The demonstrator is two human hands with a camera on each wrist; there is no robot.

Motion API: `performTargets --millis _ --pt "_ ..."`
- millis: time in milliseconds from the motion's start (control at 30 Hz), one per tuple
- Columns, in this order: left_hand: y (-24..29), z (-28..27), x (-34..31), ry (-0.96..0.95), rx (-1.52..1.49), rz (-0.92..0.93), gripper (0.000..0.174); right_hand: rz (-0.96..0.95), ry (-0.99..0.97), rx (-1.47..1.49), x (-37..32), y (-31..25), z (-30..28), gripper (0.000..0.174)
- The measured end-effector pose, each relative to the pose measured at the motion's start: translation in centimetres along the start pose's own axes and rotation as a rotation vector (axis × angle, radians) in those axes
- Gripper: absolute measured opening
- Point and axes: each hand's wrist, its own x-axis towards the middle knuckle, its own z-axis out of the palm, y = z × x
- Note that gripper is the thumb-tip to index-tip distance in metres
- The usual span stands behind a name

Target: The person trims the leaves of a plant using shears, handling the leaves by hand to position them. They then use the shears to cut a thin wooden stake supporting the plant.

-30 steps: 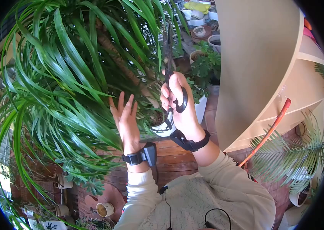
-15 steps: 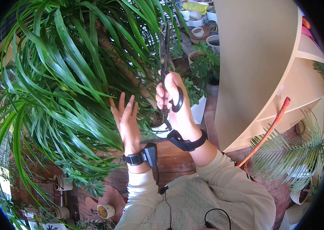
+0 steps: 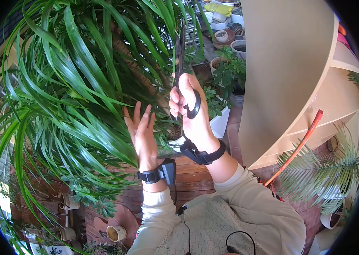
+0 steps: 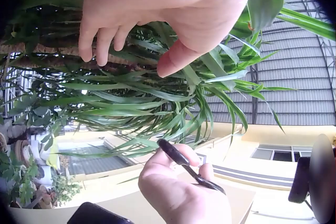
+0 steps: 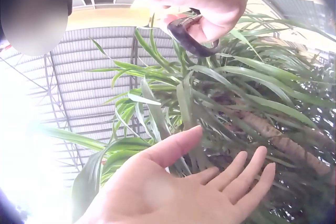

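A large plant (image 3: 86, 85) with long strap-like green leaves fills the left of the head view, its brown trunk (image 3: 130, 63) slanting through the foliage. My left hand (image 3: 144, 138) has its fingers spread and rests against the lower leaves; in the right wrist view the palm (image 5: 168, 192) faces up with nothing in it. My right hand (image 3: 196, 123) grips black-handled scissors (image 3: 194, 106), thumb through one loop. The dark blades (image 3: 181, 51) point away from me, beside narrow hanging leaves at the plant's right side. In the left wrist view the scissors' handle (image 4: 173, 152) crosses the right hand's fingers.
A tall curved beige panel (image 3: 283, 76) stands close on the right, with an orange-red pole (image 3: 294, 146) leaning nearby. Potted plants (image 3: 229, 72) and stacked pots (image 3: 222, 36) line the back. Beneath the hands is a wooden plank surface (image 3: 190, 174).
My right hand has shifted left with the scissors, bringing the blades nearer the hanging leaves. The left hand stays nearly where it was against the foliage.
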Motion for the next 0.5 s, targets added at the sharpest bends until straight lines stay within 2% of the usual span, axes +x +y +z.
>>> performTargets --millis 500 --pt "-0.1 -0.2 0.0 -0.006 0.002 0.003 0.081 -0.034 0.045 -0.016 1.4 -0.1 0.5 0.046"
